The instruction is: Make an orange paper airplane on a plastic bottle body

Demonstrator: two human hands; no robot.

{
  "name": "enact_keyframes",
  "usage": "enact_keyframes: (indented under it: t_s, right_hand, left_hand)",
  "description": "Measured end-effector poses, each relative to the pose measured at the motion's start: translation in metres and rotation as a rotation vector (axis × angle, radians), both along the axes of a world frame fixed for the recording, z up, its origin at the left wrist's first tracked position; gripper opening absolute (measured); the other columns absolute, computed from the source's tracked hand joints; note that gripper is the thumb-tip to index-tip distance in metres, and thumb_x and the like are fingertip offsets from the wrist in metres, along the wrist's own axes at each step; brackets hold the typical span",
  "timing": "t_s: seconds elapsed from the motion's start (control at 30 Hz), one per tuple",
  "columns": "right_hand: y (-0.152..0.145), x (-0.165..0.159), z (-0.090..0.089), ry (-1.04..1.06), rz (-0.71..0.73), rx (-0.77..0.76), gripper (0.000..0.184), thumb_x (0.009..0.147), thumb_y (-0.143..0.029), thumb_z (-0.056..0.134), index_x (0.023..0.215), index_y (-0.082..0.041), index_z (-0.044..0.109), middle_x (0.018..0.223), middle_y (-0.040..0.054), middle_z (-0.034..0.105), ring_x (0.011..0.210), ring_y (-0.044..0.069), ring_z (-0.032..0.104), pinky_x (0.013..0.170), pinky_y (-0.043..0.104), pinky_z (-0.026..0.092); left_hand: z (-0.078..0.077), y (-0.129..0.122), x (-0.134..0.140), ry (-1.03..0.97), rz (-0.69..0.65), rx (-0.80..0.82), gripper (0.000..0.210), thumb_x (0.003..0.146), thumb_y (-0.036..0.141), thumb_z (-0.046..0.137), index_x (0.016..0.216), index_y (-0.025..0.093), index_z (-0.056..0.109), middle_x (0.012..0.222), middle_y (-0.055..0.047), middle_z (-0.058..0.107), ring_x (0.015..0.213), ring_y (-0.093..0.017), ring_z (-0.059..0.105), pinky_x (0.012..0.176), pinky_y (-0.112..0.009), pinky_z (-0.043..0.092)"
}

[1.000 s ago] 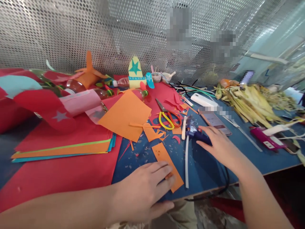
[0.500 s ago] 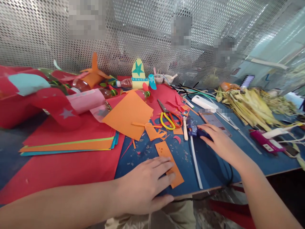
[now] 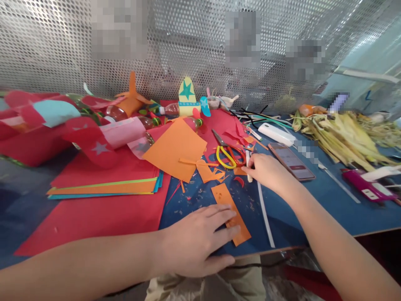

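Observation:
My left hand (image 3: 203, 236) lies flat with fingers stretched over a narrow orange paper strip (image 3: 224, 198) near the table's front edge. My right hand (image 3: 266, 169) is closed, fingertips curled down at a short white stick (image 3: 249, 173). One finger crosses over that stick, and whatever is between the fingertips is hidden. Just left of them lie scissors (image 3: 227, 156) with yellow and orange-red handles. A thin white strip (image 3: 265, 217) runs from under my right hand toward the edge. Orange offcuts (image 3: 205, 172) and a small red curved scrap (image 3: 239, 180) lie between my hands.
Coloured sheets (image 3: 103, 188) are stacked at left, with paper-decorated bottles (image 3: 169, 109) behind. A large orange sheet (image 3: 177, 150) lies mid-table. To the right are a phone (image 3: 291, 161), a white-handled tool (image 3: 275, 134), a magenta power block (image 3: 369, 184) and dried husks (image 3: 341, 136). Perforated metal mesh (image 3: 194, 42) rises behind.
My right hand has left the dark blue glue gun's handle and moved left to the white stick. The glue gun no longer shows. My left hand stays on the orange strip; the view has shifted slightly.

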State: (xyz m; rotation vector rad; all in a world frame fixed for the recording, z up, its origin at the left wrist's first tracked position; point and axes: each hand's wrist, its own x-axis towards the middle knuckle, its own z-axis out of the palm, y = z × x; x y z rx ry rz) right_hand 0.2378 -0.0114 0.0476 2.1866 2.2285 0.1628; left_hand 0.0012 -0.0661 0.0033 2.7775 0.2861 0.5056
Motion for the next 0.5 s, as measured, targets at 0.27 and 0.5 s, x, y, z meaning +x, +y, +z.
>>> enact_keyframes:
  t_s: [0.27, 0.5]
  right_hand:
    - [-0.014, -0.005, -0.009, -0.213, 0.023, 0.079, 0.032, 0.087, -0.033, 0.053, 0.065, -0.012, 0.065, 0.067, 0.0143, 0.067, 0.068, 0.027, 0.065, 0.064, 0.035, 0.047]
    - [-0.017, 0.001, -0.014, -0.097, -0.069, 0.114, 0.026, 0.083, -0.028, 0.050, 0.060, -0.017, 0.058, 0.060, 0.0101, 0.063, 0.060, 0.025, 0.063, 0.053, 0.032, 0.041]
  left_hand:
    - [0.000, 0.000, 0.000, -0.077, -0.007, 0.020, 0.040, 0.089, 0.037, 0.049, 0.117, 0.010, 0.058, 0.123, -0.017, 0.059, 0.115, -0.029, 0.055, 0.099, -0.042, 0.047]
    - [0.011, 0.003, 0.002, -0.175, -0.115, 0.068, 0.026, 0.088, 0.026, 0.053, 0.103, 0.008, 0.063, 0.093, -0.010, 0.070, 0.096, -0.021, 0.064, 0.091, -0.031, 0.051]
